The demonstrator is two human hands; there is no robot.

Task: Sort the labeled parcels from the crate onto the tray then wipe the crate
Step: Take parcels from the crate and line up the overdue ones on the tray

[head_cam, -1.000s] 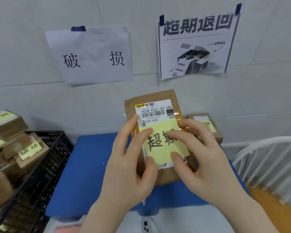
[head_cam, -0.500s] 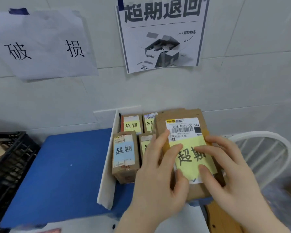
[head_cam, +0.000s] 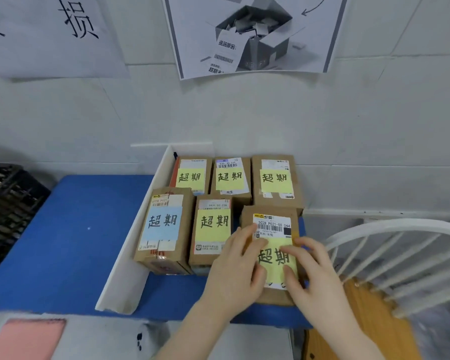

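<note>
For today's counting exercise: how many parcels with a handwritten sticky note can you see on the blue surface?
6. Back row: left, middle, right. Front row: left, with a blue note; middle; right, under both hands. Others may be hidden out of view.

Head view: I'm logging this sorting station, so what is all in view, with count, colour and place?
Parcels: six, brown cardboard, two rows of three right of the divider; five carry yellow notes.
Blue-note parcel: one, front left of those rows.
Divider: one, white, upright strip across the blue surface.
Blue surface: one, under the parcels.
Crate: one, black, far left edge.
Wall signs: two, white paper, above; the left one cut off.
Chair: one, white back, wooden seat, right.
Pink item: one, bottom left; cannot tell what.
Left hand: on the front right parcel.
Right hand: on the same parcel.
</note>
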